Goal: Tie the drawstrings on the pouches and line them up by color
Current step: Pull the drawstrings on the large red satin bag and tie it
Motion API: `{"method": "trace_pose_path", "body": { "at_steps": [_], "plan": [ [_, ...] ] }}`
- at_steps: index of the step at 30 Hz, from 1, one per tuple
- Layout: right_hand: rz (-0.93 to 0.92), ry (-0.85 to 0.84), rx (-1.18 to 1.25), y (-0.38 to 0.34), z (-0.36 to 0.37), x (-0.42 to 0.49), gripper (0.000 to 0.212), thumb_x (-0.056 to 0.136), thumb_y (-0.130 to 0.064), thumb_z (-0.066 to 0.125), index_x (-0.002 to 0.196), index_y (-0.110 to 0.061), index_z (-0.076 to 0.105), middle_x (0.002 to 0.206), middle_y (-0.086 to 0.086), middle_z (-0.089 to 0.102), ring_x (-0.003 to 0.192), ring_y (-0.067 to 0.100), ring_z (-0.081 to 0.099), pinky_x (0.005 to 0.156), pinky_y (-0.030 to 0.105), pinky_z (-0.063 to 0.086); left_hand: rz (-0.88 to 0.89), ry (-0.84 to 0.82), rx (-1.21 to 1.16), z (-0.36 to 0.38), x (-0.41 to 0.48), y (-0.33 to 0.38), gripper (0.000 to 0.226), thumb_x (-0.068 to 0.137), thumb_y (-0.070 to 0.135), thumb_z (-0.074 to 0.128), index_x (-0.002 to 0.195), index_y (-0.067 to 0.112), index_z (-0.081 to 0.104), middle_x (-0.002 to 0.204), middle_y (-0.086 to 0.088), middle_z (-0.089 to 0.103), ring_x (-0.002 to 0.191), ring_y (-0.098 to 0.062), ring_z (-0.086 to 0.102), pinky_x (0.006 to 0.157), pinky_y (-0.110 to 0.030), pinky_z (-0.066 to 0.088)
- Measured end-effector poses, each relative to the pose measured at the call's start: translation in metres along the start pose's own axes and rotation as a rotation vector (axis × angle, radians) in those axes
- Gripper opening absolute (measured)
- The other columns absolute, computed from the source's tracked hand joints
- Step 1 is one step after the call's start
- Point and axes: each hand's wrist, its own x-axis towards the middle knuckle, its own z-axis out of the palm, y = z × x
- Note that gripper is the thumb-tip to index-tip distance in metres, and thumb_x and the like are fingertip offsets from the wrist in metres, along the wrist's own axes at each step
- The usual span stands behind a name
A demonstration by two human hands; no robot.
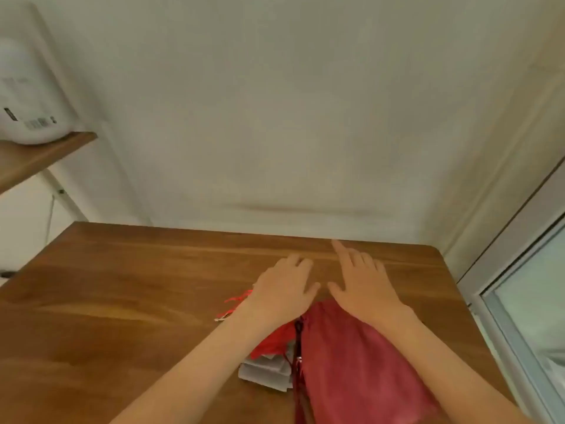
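Nearest, the maroon pouch (360,362) overlaps a red pouch (272,342) and grey pouches (263,373) on the table (122,286). Beyond, left hand (284,289) and right hand (363,286) lie flat, fingers spread, holding nothing. Likely best: draw one pouch clear, then pinch both its cords (297,338).

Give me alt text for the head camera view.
The left hand and right hand are open, palms down, over a wooden table. Near the forearms sit a dark red pouch, a bright red pouch and grey pouches; red drawstrings trail beside the left wrist.
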Motion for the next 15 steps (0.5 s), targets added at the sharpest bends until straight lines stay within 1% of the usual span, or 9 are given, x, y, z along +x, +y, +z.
{"method": "trace_pose_path", "body": {
  "at_steps": [1,4,6,7,8,9,10,12,15],
  "plan": [
    [0.001,-0.013,0.006,0.002,0.012,-0.005,0.075,0.095,-0.044,0.039,0.151,-0.025,-0.008,0.150,0.001,0.027,0.136,0.021,0.026,0.109,0.036,0.020,-0.008,-0.040,0.016,0.012,-0.003,0.002,0.045,0.097,0.040,0.042,0.135,0.015,0.043,0.137,-0.004,0.044,0.124,-0.025,0.044,0.095,-0.040,0.043],
    [-0.025,0.014,0.043,0.015,0.050,-0.014,0.067,0.096,-0.053,0.032,0.151,-0.028,0.006,0.150,-0.003,0.031,0.137,0.017,0.025,0.110,0.034,0.018,0.010,-0.019,0.088,0.049,-0.008,-0.002,0.040,0.099,0.037,0.038,0.131,0.015,0.045,0.128,-0.006,0.051,0.115,-0.027,0.051,0.091,-0.040,0.044],
    [-0.062,-0.004,0.037,0.020,0.068,-0.020,0.068,0.090,-0.065,0.018,0.148,-0.030,0.023,0.146,-0.009,0.036,0.137,0.013,0.025,0.110,0.033,0.014,0.033,0.018,0.141,0.067,-0.013,-0.002,0.035,0.100,0.033,0.035,0.127,0.014,0.047,0.121,-0.008,0.057,0.109,-0.028,0.054,0.089,-0.039,0.043],
    [-0.084,-0.010,0.023,0.024,0.072,-0.021,0.075,0.084,-0.069,0.010,0.142,-0.031,0.034,0.141,-0.011,0.041,0.136,0.011,0.025,0.109,0.032,0.011,0.054,0.059,0.160,0.073,-0.014,-0.003,0.034,0.101,0.030,0.033,0.126,0.013,0.048,0.120,-0.009,0.059,0.108,-0.028,0.054,0.090,-0.038,0.041],
    [-0.103,-0.001,0.030,0.027,0.076,-0.024,0.077,0.080,-0.071,0.007,0.134,-0.031,0.045,0.136,-0.013,0.046,0.134,0.010,0.026,0.108,0.031,0.008,0.074,0.116,0.165,0.080,-0.016,-0.003,0.034,0.101,0.027,0.032,0.127,0.013,0.048,0.120,-0.009,0.059,0.110,-0.028,0.053,0.093,-0.036,0.037],
    [-0.110,0.015,0.056,0.031,0.080,-0.026,0.070,0.084,-0.070,0.013,0.126,-0.031,0.052,0.130,-0.013,0.049,0.132,0.009,0.028,0.106,0.030,0.007,0.085,0.160,0.172,0.085,-0.018,-0.004,0.034,0.101,0.024,0.031,0.129,0.012,0.046,0.123,-0.009,0.058,0.113,-0.028,0.051,0.098,-0.034,0.033],
    [-0.109,0.042,0.081,0.034,0.082,-0.034,0.056,0.090,-0.065,0.024,0.121,-0.031,0.055,0.126,-0.013,0.051,0.130,0.009,0.030,0.103,0.029,0.007,0.090,0.195,0.162,0.089,-0.026,0.000,0.035,0.101,0.021,0.031,0.132,0.012,0.045,0.126,-0.008,0.056,0.117,-0.027,0.049,0.102,-0.034,0.028],
    [-0.084,0.117,0.167,0.040,0.078,-0.033,0.034,0.095,-0.048,0.042,0.120,-0.030,0.056,0.121,-0.011,0.051,0.126,0.010,0.032,0.099,0.028,0.010,0.078,0.229,0.101,0.088,-0.027,-0.003,0.038,0.100,0.014,0.034,0.137,0.011,0.041,0.134,-0.007,0.051,0.124,-0.025,0.044,0.108,-0.033,0.023],
    [-0.014,0.224,0.232,0.050,0.068,-0.054,0.030,0.094,-0.035,0.052,0.122,-0.028,0.055,0.120,-0.007,0.051,0.123,0.015,0.036,0.094,0.027,0.016,0.057,0.274,0.040,0.086,-0.042,-0.001,0.041,0.097,0.007,0.037,0.138,0.009,0.041,0.137,-0.009,0.048,0.126,-0.025,0.043,0.106,-0.034,0.030]
  ]
}}
